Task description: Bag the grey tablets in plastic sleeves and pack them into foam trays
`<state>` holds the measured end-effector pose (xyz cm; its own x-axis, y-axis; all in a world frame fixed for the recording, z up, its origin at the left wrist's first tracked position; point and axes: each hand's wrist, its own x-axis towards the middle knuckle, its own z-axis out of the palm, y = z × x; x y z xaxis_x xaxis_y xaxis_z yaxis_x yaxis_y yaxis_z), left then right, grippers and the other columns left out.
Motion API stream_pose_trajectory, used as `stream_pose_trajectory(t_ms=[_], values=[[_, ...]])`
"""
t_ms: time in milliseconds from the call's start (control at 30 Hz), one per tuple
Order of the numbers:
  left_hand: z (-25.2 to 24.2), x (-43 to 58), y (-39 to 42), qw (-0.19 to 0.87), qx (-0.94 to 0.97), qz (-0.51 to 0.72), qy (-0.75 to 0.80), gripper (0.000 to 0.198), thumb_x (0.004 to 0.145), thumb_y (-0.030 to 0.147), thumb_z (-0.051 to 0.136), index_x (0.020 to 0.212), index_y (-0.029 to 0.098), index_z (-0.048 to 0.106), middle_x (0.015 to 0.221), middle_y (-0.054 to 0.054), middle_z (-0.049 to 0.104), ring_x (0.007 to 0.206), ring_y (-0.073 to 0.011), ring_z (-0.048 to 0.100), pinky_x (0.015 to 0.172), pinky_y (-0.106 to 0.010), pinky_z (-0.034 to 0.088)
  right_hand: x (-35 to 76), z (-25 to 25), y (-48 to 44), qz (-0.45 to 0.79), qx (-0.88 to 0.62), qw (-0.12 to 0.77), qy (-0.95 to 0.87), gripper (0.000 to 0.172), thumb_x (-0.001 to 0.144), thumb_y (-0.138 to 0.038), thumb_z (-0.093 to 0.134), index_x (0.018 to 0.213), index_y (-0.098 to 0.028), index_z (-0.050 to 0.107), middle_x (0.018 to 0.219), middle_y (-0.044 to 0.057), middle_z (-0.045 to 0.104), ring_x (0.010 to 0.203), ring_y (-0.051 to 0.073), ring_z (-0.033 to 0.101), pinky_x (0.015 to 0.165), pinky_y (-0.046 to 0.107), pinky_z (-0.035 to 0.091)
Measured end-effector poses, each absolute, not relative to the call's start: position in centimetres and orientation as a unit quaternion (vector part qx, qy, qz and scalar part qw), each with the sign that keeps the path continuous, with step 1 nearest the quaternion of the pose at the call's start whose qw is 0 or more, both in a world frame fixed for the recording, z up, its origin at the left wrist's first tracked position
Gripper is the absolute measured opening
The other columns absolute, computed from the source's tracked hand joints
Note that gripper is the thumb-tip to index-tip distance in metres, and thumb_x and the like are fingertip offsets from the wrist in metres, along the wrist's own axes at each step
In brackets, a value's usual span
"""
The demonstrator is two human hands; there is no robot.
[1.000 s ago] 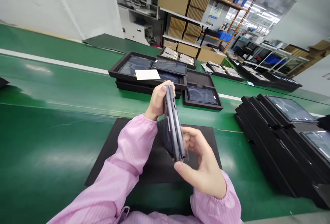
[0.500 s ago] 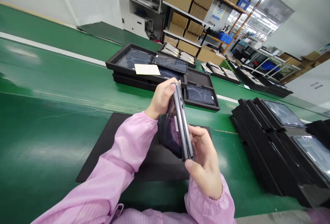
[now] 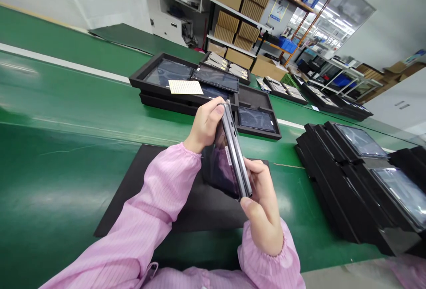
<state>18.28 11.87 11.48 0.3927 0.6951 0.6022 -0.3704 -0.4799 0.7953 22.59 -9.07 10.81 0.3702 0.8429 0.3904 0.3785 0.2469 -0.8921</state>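
Two tablets (image 3: pixel 226 160), pressed together and tilted on edge, are held up over a black mat (image 3: pixel 199 211) on the green table. My left hand (image 3: pixel 205 124) grips their upper end, thumb on the near side. Around the lower end closes my right hand (image 3: pixel 264 204), its thumb at the bottom corner and its fingers behind. A white label shows on the dark screen facing left. The far side of the pair is hidden.
Beyond my hands lie black trays (image 3: pixel 166 101) with tablets and a sheet of yellowish stickers (image 3: pixel 185 87). Stacked black trays (image 3: pixel 333 173) with tablets stand at the right. Further trays (image 3: pixel 286 90) line the far side, before shelves with cardboard boxes.
The view has shifted slightly. The tablets are turned a little, so their lower end sits slightly higher. Both hands keep their hold.
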Motion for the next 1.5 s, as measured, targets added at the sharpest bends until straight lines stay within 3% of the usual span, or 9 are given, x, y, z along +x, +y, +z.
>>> stream_pose_trajectory(t_ms=[133,333,667,967,1267,1500], values=[[11.3,18.3,12.0,0.494,0.671,0.541,0.113,0.060,0.084,0.082,0.042,0.066,0.025,0.044,0.058,0.002,0.040,0.057,-0.0167,0.039,0.054,-0.032,0.030,22.9,11.0,-9.0,0.235,-0.553,0.606,-0.521,0.054,0.075,-0.020,0.049,0.129,-0.026,0.056,0.100,0.004,0.050,0.086,0.022,0.054,0.077,0.036,0.051],[11.4,18.3,12.0,0.478,0.679,0.544,0.119,0.061,0.084,0.083,0.040,0.065,0.025,0.043,0.056,0.002,0.039,0.055,-0.0165,0.039,0.054,-0.032,0.031,23.1,11.3,-8.7,0.226,-0.556,0.617,-0.509,0.045,0.080,-0.018,0.055,0.124,-0.027,0.058,0.099,0.003,0.052,0.085,0.020,0.055,0.080,0.034,0.052],[11.5,18.3,12.0,0.484,0.676,0.543,0.120,0.062,0.083,0.084,0.040,0.065,0.025,0.042,0.057,0.001,0.039,0.056,-0.0170,0.038,0.054,-0.032,0.030,23.5,11.3,-8.9,0.247,-0.552,0.608,-0.514,0.062,0.067,-0.014,0.050,0.126,-0.026,0.060,0.097,0.003,0.050,0.081,0.019,0.054,0.072,0.032,0.050],[11.7,18.3,11.7,0.475,0.684,0.542,0.112,0.060,0.086,0.080,0.040,0.065,0.024,0.042,0.057,0.002,0.038,0.056,-0.0163,0.038,0.055,-0.032,0.030,23.3,11.6,-8.7,0.225,-0.568,0.607,-0.508,0.049,0.072,-0.017,0.051,0.120,-0.024,0.057,0.094,0.003,0.051,0.081,0.020,0.056,0.074,0.033,0.054],[11.5,18.4,11.8,0.479,0.682,0.542,0.110,0.061,0.084,0.083,0.041,0.065,0.024,0.044,0.056,0.002,0.039,0.055,-0.0166,0.038,0.055,-0.032,0.029,22.5,11.2,-8.5,0.236,-0.570,0.635,-0.465,0.055,0.063,-0.014,0.048,0.115,-0.024,0.060,0.089,0.001,0.050,0.076,0.018,0.051,0.066,0.029,0.048],[11.3,18.4,12.2,0.488,0.676,0.541,0.112,0.060,0.083,0.082,0.042,0.066,0.024,0.044,0.058,0.002,0.039,0.056,-0.0164,0.038,0.053,-0.032,0.029,23.2,12.2,-8.4,0.291,-0.556,0.632,-0.456,0.060,0.054,-0.014,0.048,0.111,-0.025,0.061,0.086,0.000,0.047,0.078,0.018,0.051,0.072,0.031,0.047]])
